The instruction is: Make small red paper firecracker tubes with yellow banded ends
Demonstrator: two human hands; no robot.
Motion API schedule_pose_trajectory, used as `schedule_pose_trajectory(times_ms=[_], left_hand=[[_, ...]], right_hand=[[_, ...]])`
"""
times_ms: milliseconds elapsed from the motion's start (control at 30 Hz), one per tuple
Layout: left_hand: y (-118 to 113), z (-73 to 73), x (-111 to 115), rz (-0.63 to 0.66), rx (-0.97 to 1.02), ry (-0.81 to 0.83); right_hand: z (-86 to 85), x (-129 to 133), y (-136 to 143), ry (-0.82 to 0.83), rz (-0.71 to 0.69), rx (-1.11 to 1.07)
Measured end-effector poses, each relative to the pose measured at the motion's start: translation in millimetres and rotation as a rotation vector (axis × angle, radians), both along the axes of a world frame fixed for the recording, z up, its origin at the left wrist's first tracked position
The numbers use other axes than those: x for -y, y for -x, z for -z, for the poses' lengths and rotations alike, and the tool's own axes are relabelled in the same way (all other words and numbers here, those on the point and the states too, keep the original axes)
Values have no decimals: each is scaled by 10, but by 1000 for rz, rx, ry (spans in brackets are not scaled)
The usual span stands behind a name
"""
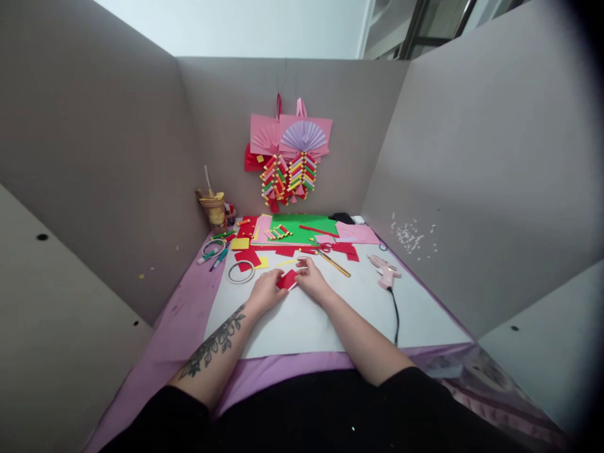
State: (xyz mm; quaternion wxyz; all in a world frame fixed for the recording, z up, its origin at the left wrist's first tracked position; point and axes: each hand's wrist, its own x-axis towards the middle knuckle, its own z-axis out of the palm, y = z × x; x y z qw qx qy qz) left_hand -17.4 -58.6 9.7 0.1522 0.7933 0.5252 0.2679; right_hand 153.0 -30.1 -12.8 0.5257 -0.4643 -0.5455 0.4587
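A small red piece of paper [285,280] lies between my hands over the white sheet, a thin white strip along its near right edge. My left hand [268,288] holds it by the left side, fingers bent at its edge. On the right side, the thumb and fingers of my right hand [310,278] hold it. Just beyond the fingers is a thin yellow paper strip [287,262]. Left of my left hand, a roll of tape [241,272] lies flat, near a red paper square [247,259].
A pink glue gun [385,272] with a black cord lies at right. A yellow-black pencil or knife [334,263] and scissors [324,246] lie ahead. Behind are a green sheet [302,225] and small rolled paper tubes [278,233]. Paper firecracker decorations [302,171] hang on the back panel.
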Motion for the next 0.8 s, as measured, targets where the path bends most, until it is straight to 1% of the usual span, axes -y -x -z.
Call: schedule_pose_trajectory(times_ms=[100, 200, 267, 333, 367, 433, 533, 600, 667, 733, 800], left_hand=[[-24, 25, -5, -7, 180, 52], [-73, 29, -26, 8, 492, 194], [-95, 14, -48, -12, 743, 304], [-97, -13, -65, -36, 947, 385], [-92, -27, -71, -33, 1013, 415], [-78, -49, -75, 9, 1081, 468], [-59, -60, -84, 53, 1081, 510], [-40, -57, -101, 16, 1063, 452], [-7, -52, -121, -42, 1007, 348], [35, -46, -126, -85, 842, 276], [73, -40, -104, -97, 581, 250]], right_hand=[[-108, 62, 36, -44, -74, -183], [-172, 103, 67, -125, -78, -274], [-170, 115, 99, -150, -72, -254], [-147, 120, 139, -141, -108, -198], [-136, 122, 158, -133, -134, -178], [-126, 125, 186, -123, -158, -184], [-143, 119, 173, -106, -97, -261], [-155, 106, 126, -83, -57, -266], [-146, 83, 66, -69, -45, -195], [-114, 52, 13, -65, -36, -91], [-68, 18, -19, -65, 7, 24]])
